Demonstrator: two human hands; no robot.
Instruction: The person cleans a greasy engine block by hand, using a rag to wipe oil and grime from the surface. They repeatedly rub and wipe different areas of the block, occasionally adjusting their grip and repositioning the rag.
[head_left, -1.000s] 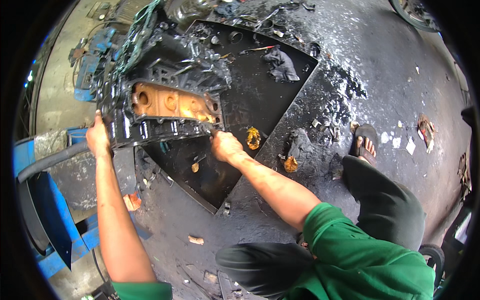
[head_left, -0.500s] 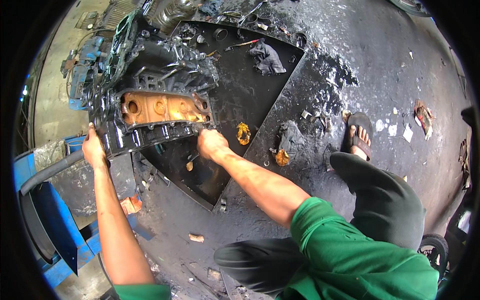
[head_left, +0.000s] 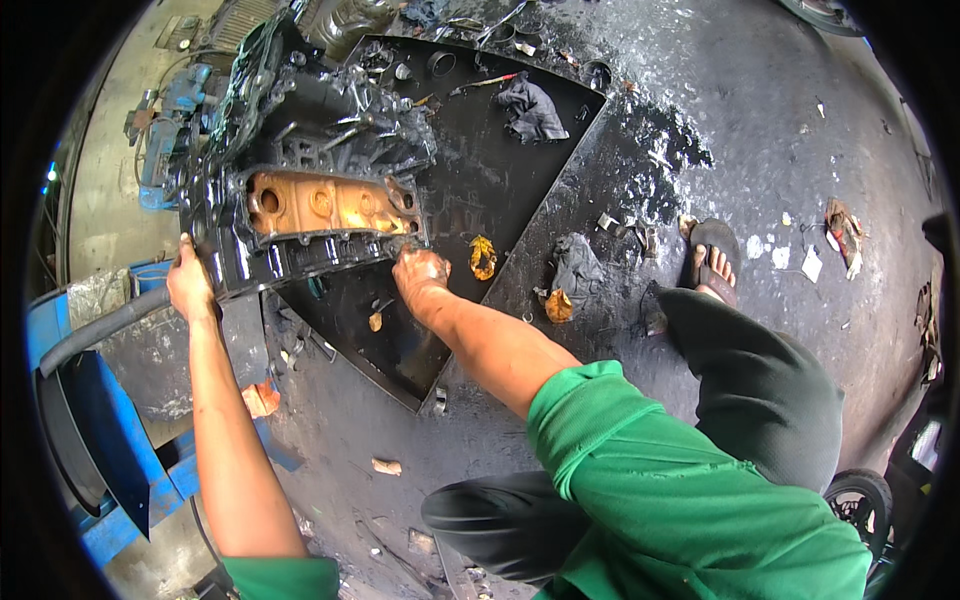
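Note:
A black, oily engine block (head_left: pixel 300 145) is tilted over a dark metal tray at the upper left. Its open side shows an orange-brown inner cavity (head_left: pixel 335 204) with round holes. My left hand (head_left: pixel 190 282) is closed on the block's lower left edge, with the thumb pointing up along it. My right hand (head_left: pixel 420 272), dirty across the knuckles, is closed at the lower right corner of the block. The fingertips of the right hand are hidden behind its back and the block's edge.
The tray (head_left: pixel 465 190) holds a dark rag (head_left: pixel 530 110) and a yellow crumpled piece (head_left: pixel 482 258). A blue metal frame (head_left: pixel 120 440) and a thick grey hose (head_left: pixel 105 325) are at the left. Another rag (head_left: pixel 577 265) and scraps lie on the oily floor, near my sandalled foot (head_left: pixel 713 262).
The block's cavity has shifted slightly up and right. My right elbow and sleeve have come left and upward, while both hands keep their places on the block.

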